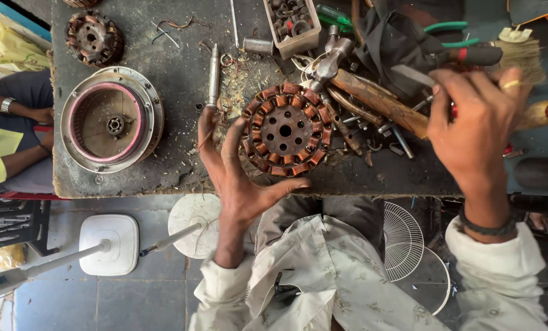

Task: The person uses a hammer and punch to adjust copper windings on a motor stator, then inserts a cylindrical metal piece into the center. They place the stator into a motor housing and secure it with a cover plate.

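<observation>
The round stator [285,130] has copper-orange coils around a dark rusty-brown core with black holes. The tabletop [182,67] is dark grey. The motor housing [112,119] is silver with a pink-red ring inside. The hammer [372,92] has a rust-brown handle and a grey metal head. The pliers [448,27] have green handles. The shirt [341,276] is cream with a faint flower pattern. The floor tiles [120,303] are blue-grey.

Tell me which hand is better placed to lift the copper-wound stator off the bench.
Probably the left. The left hand already cups the stator, fingers on its left edge and thumb under its lower rim. The right hand is off to the side, reaching into the pile of tools.
</observation>
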